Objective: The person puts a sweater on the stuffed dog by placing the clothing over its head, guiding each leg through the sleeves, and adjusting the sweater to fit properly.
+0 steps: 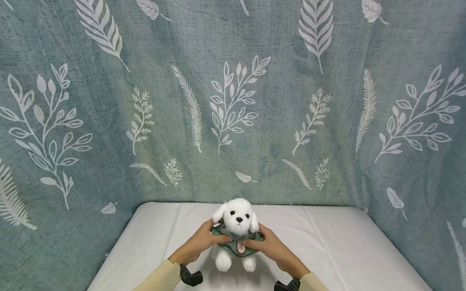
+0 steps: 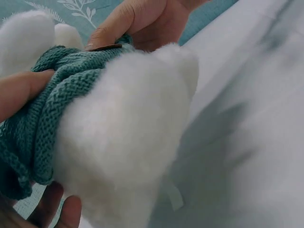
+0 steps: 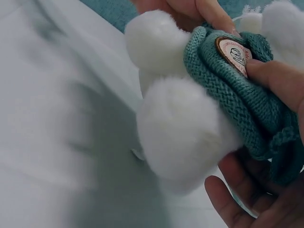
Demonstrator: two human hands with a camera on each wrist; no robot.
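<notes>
A white plush dog (image 1: 238, 214) with floppy ears and a dark nose faces the head camera, held upright over the white surface. It wears a green knitted sweater (image 1: 225, 247) with an oval patch (image 3: 233, 54) on the front. My left hand (image 1: 204, 238) grips the dog's side, its thumb across the sweater. On the other side my right hand (image 1: 271, 242) grips it too, thumb beside the patch. In both wrist views the fingers curl behind the body. A small white tag (image 2: 174, 194) hangs under the white fur.
The white-covered table (image 1: 153, 230) stretches around the dog, with a shadow below the toy. A blue-green curtain (image 1: 233, 169) with white leaf prints encloses the back and both sides. Black wrist devices (image 1: 191, 277) sit at the sleeve cuffs.
</notes>
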